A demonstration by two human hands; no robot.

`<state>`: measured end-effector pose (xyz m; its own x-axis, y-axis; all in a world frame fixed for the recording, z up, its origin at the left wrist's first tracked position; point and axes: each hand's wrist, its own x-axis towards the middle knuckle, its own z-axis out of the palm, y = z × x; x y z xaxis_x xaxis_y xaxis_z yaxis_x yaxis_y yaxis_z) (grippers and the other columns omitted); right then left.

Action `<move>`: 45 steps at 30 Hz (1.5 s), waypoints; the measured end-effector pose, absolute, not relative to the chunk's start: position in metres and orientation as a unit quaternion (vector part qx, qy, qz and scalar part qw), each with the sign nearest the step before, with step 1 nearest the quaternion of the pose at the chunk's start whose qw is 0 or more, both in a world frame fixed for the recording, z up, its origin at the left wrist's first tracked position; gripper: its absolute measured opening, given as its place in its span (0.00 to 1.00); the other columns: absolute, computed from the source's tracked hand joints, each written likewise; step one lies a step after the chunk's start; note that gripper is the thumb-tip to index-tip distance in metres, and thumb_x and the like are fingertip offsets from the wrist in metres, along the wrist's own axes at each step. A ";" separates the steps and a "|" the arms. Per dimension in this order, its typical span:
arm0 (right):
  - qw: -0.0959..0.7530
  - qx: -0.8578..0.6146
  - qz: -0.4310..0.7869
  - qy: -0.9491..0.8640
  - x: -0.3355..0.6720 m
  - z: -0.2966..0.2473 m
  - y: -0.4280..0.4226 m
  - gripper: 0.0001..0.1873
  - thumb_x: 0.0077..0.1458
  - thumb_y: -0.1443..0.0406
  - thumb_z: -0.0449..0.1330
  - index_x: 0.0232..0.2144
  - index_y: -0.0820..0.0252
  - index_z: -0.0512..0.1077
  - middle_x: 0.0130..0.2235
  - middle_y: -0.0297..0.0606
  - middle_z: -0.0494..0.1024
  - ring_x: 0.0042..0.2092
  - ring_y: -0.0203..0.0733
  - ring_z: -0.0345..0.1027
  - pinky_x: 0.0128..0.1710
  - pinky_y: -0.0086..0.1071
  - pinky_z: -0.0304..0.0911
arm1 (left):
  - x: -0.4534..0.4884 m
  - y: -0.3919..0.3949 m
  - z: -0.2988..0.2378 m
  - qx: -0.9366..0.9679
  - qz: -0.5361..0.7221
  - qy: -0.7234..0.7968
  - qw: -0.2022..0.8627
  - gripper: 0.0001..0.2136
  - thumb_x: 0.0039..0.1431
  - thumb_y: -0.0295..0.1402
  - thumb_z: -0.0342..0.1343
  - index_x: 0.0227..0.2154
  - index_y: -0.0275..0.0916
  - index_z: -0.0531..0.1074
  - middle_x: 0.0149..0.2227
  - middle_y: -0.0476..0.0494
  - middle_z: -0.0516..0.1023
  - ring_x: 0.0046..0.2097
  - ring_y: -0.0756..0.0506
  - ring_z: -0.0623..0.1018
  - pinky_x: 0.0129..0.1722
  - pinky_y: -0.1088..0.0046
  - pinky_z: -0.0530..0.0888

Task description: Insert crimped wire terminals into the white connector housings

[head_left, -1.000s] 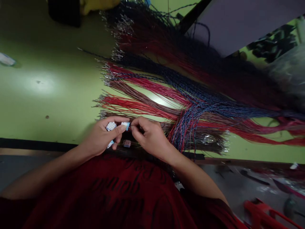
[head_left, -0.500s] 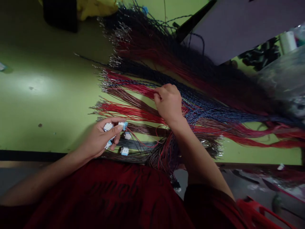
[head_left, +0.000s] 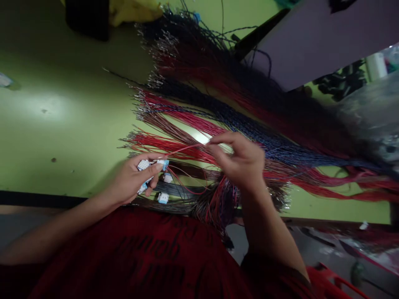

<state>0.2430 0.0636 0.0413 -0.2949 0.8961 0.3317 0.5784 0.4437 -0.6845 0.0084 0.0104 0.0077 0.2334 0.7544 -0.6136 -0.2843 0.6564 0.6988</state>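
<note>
Looks smooth, semi-glossy on tabletop (head_left: 81, 124), w/ bright glare. Shows hard wht/blue plastic on connectors (head_left: 163, 197), thin plastic insul. w/ slight sheen on red wires (head_left: 149, 140), shiny metal on wire tips (head_left: 139, 99). Reads as matt cloth on shirt (head_left: 146, 265), smooth matt on purple panel (head_left: 296, 50), crinkly clear plastic on bag (head_left: 364, 108).

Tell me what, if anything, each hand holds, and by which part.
Left hand: connectors, one pinched by its white part. Right hand: red wire, pinched; which part is unclear.
</note>
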 end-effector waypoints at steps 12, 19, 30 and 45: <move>0.300 -0.541 0.486 -0.618 0.201 0.016 0.033 0.04 0.54 0.67 0.60 0.29 0.60 0.74 0.26 0.31 0.74 0.26 0.30 0.62 0.25 0.24 0.59 | 0.006 0.011 0.006 0.233 0.333 0.510 0.759 0.21 0.48 0.42 0.69 0.42 0.36 0.75 0.16 0.56 0.68 0.17 0.53 0.68 0.12 0.82 0.62; 0.316 -0.534 0.461 -0.635 0.196 0.020 0.029 0.05 0.54 0.65 0.61 0.29 0.59 0.77 0.23 0.30 0.74 0.22 0.29 0.57 0.20 0.25 0.53 | 0.005 0.012 0.008 0.231 0.342 0.498 0.763 0.19 0.48 0.40 0.69 0.41 0.37 0.75 0.17 0.56 0.67 0.18 0.53 0.68 0.11 0.81 0.63; 0.330 -0.536 0.432 -0.646 0.190 0.023 0.025 0.06 0.55 0.67 0.60 0.26 0.60 0.75 0.25 0.31 0.77 0.28 0.32 0.68 0.29 0.25 0.64 | 0.003 0.011 0.004 0.239 0.332 0.497 0.765 0.21 0.48 0.41 0.69 0.42 0.36 0.75 0.18 0.56 0.67 0.17 0.53 0.67 0.11 0.81 0.63; 0.338 -0.532 0.399 -0.666 0.184 0.014 0.020 0.10 0.55 0.68 0.56 0.22 0.58 0.70 0.23 0.31 0.75 0.25 0.32 0.66 0.28 0.26 0.61 | 0.008 0.006 0.001 0.293 0.340 0.539 0.712 0.18 0.49 0.39 0.67 0.41 0.36 0.76 0.17 0.56 0.69 0.16 0.53 0.67 0.13 0.79 0.65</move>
<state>0.1835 0.0201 0.0143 -0.2058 0.9783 0.0249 0.4394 0.1151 -0.8909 0.0075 0.0063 0.0005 0.1865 0.8011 -0.5687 -0.1686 0.5963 0.7848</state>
